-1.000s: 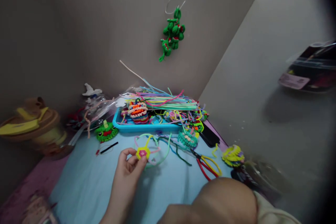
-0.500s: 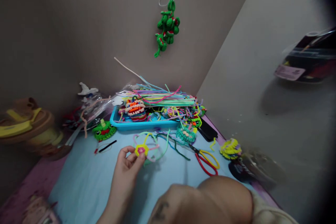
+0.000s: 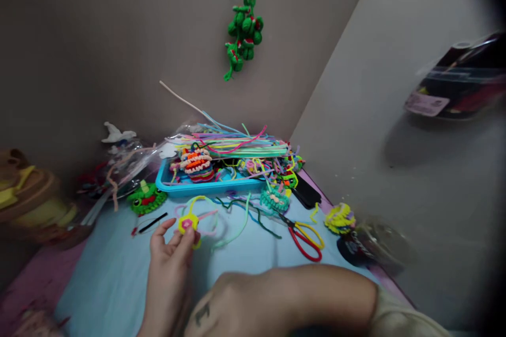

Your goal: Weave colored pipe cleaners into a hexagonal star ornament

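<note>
Leftward swings the right hand [image 3: 223, 300], fingers hidden, can't tell how; left hand [image 3: 171, 253] pinches one yellow hexagon [image 3: 188, 224]; one blue tray [image 3: 213, 188], one green frog [image 3: 147, 199] beyond!

Dim, greyish light dulls the back wall [image 3: 118, 52] and leaves the right wall [image 3: 395, 31] paler, with soft shadow beneath a blurred bag [image 3: 462, 84]. By the left edge of the desk [image 3: 49, 276], a brown container [image 3: 33, 197] is smeared; near the front edge, the right hand [image 3: 225, 303] looks soft. Black darkens the right-hand corners.
</note>
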A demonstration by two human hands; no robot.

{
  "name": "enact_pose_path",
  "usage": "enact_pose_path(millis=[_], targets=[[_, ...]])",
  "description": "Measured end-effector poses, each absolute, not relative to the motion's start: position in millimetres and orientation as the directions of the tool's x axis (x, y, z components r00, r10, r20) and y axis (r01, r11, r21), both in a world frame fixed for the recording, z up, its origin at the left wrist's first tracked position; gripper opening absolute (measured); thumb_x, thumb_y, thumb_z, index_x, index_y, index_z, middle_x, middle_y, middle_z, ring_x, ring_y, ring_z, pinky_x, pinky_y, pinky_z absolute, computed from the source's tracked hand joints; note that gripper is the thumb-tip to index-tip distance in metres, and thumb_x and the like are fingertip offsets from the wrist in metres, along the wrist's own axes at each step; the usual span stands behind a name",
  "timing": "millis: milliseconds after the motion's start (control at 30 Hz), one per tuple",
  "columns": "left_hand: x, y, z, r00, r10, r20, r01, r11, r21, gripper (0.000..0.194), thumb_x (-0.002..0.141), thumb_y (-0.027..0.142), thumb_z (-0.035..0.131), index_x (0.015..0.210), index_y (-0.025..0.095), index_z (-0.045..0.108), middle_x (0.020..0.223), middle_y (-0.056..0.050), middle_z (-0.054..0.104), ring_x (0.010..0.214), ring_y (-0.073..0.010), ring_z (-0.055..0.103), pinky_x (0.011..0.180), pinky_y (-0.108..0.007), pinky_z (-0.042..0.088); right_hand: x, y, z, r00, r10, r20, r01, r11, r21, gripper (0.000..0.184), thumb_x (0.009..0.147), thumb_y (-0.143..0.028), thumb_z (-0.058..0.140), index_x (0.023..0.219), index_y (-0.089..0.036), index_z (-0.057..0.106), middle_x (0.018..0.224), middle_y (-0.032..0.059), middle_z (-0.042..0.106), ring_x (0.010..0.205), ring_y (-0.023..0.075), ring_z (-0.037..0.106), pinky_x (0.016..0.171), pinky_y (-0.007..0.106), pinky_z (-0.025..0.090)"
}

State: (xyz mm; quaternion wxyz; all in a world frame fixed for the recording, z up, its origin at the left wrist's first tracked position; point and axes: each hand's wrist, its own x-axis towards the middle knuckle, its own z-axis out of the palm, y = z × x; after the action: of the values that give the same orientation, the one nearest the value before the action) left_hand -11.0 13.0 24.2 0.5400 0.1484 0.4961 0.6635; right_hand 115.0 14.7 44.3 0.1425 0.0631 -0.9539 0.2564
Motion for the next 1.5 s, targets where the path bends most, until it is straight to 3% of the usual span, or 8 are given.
enact_pose_path(millis=[100,200,267,867,1100,1300,1400,1500], targets=[[-11,13,24,-0.433,0.844,-0.316,-0.58,0.007,0.814,0.059,0.053,0.028,0.085,0.102,0.024,0.052,0.07,0.004,0.07,0.06,-0.0083,0.063,0.059,-0.015,0.046,144,63,68,-0.886,0.331,0.325,0.265,0.936,-0.23,0.022,0.085,-0.039,0.059,0.076,-0.019,0.064,0.073,0.0042,0.071,0.071,0.0143,0.065,0.067,0.021,0.049],[-10,11,22,-0.42,0.852,-0.313,-0.575,0.017,0.818,0.058,0.058,0.03,0.083,0.107,0.025,0.052,0.074,0.003,0.07,0.063,-0.0086,0.063,0.06,-0.015,0.046,181,134,92,-0.475,0.799,0.369,0.827,0.549,-0.121,0.02,0.09,-0.021,0.049,0.087,-0.02,0.068,0.089,0.0038,0.073,0.084,0.0137,0.066,0.076,0.022,0.048],[-10,10,21,-0.386,0.867,-0.314,-0.581,0.035,0.813,0.058,0.06,0.031,0.082,0.109,0.024,0.052,0.073,0.002,0.07,0.064,-0.009,0.062,0.062,-0.017,0.047,199,177,97,-0.349,0.855,0.383,0.907,0.411,-0.094,0.027,0.089,-0.011,0.044,0.099,-0.017,0.068,0.1,0.0087,0.072,0.093,0.0187,0.065,0.081,0.028,0.047],[-12,10,25,-0.116,0.867,-0.485,-0.737,0.252,0.627,0.032,0.077,0.009,0.068,0.105,0.018,0.053,0.082,-0.005,0.07,0.06,-0.0079,0.062,0.059,-0.018,0.052,163,262,102,-0.481,0.833,0.275,0.873,0.423,0.244,0.02,0.084,-0.011,0.048,0.097,-0.014,0.063,0.102,0.0163,0.067,0.099,0.025,0.058,0.082,0.033,0.043],[-12,10,30,-0.087,0.825,-0.559,-0.758,0.309,0.574,0.02,0.084,0.003,0.056,0.1,0.017,0.054,0.081,-0.006,0.069,0.058,-0.008,0.063,0.056,-0.018,0.052,197,260,160,-0.315,0.73,0.607,0.945,0.3,0.13,0.026,0.091,-0.015,0.034,0.107,-0.014,0.054,0.097,0.0145,0.066,0.088,0.0248,0.061,0.073,0.032,0.043],[-12,10,25,-0.118,0.856,-0.503,-0.748,0.257,0.612,0.029,0.077,0.007,0.066,0.101,0.02,0.056,0.079,-0.003,0.068,0.057,-0.0082,0.061,0.058,-0.019,0.052,209,215,164,-0.497,0.463,0.734,0.723,0.689,0.055,0.015,0.086,-0.016,0.044,0.088,-0.019,0.059,0.087,0.0082,0.067,0.081,0.0203,0.062,0.074,0.03,0.047],[-13,9,24,-0.126,0.912,-0.391,-0.715,0.19,0.673,0.036,0.066,0.02,0.079,0.098,0.019,0.062,0.075,0.0,0.067,0.057,-0.0079,0.058,0.056,-0.018,0.048,203,178,144,-0.375,0.469,0.8,0.689,0.718,-0.098,0.015,0.087,-0.015,0.045,0.092,-0.02,0.058,0.087,0.0061,0.067,0.08,0.0183,0.063,0.074,0.029,0.048],[-14,9,26,-0.225,0.933,-0.28,-0.605,0.092,0.791,0.04,0.057,0.029,0.084,0.091,0.016,0.069,0.09,-0.003,0.069,0.068,-0.0107,0.061,0.062,-0.018,0.048,193,138,105,-0.517,0.534,0.669,0.629,0.767,-0.127,0.016,0.087,-0.015,0.044,0.093,-0.021,0.058,0.085,0.0053,0.068,0.077,0.0175,0.063,0.071,0.028,0.048]])
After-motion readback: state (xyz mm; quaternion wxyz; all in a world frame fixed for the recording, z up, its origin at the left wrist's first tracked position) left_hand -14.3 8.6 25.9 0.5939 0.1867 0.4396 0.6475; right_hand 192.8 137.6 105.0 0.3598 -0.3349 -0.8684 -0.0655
